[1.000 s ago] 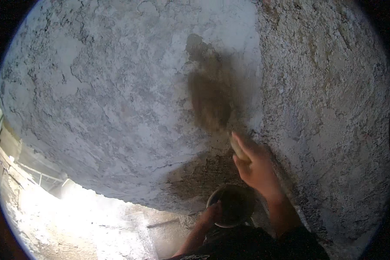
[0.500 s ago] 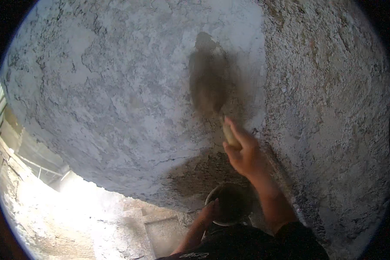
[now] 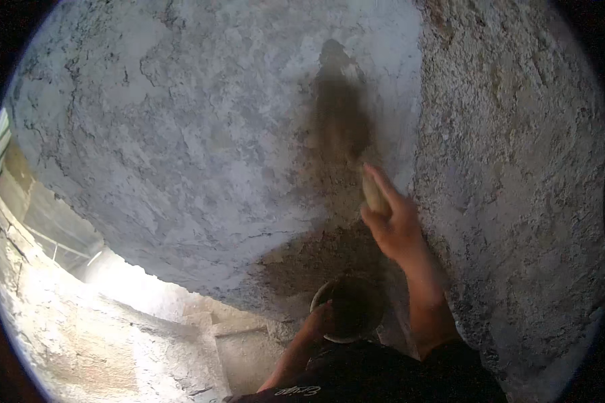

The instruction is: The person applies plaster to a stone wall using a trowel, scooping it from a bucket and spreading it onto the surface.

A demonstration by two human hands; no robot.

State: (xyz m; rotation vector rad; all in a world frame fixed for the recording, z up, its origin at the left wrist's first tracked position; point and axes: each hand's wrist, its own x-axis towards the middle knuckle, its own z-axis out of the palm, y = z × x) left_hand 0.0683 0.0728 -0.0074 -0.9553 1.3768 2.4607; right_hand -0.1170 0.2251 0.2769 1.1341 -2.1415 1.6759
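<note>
My right hand [image 3: 395, 218] is closed round the pale handle of a trowel [image 3: 375, 193]. Its dark, leaf-shaped blade is smeared by motion and points up along the rough plastered wall [image 3: 202, 154]. Whether the blade touches the wall I cannot tell. Lower down, close to my body, my left hand [image 3: 320, 318] grips the rim of a round bowl [image 3: 356, 312]. The bowl's inside is dark, and what it holds cannot be made out. A darker, unsmoothed patch [image 3: 302, 262] of wall lies between the bowl and the trowel.
Right of a vertical edge, a coarser brownish wall surface [image 3: 511, 154] runs alongside the smoother grey plaster. At the lower left, beyond the wall's edge, brightly lit ground and blocks [image 3: 249, 356] show far below. A thin rail [image 3: 60, 248] stands further off.
My right hand and the trowel have shifted slightly up and to the right across the view. The bowl in my left hand appears a little higher and further left.
</note>
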